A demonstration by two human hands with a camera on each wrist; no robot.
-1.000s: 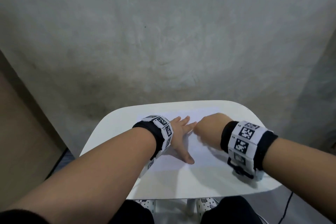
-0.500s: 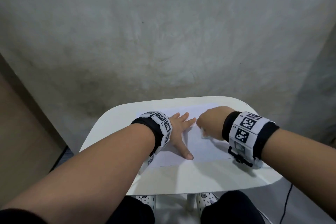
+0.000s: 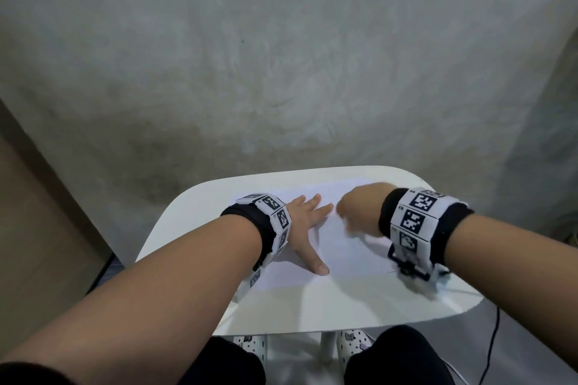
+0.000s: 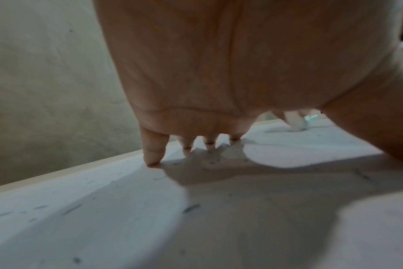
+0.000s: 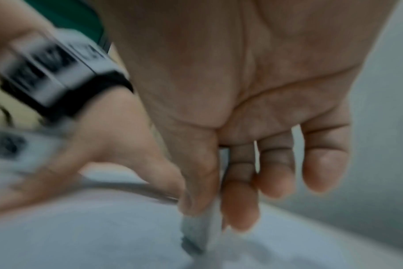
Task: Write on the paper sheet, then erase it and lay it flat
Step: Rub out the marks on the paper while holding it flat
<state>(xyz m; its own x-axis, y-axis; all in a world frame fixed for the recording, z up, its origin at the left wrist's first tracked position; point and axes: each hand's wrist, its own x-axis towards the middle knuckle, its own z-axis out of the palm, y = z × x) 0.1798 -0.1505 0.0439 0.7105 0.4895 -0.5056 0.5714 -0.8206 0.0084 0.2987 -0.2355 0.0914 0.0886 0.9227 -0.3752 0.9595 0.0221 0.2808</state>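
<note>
Lying flat under spread left hand [image 3: 305, 222], paper sheet [image 3: 347, 255] crumb-flecked; right hand [image 3: 359, 212] pinching eraser [image 5: 199, 231].

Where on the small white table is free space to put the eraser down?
A bare strip of table runs along the near edge, in front of the paper sheet. A narrower margin lies left of the left hand. The middle is crowded: the left hand presses the sheet, and the right hand rubs it with the eraser.
</note>
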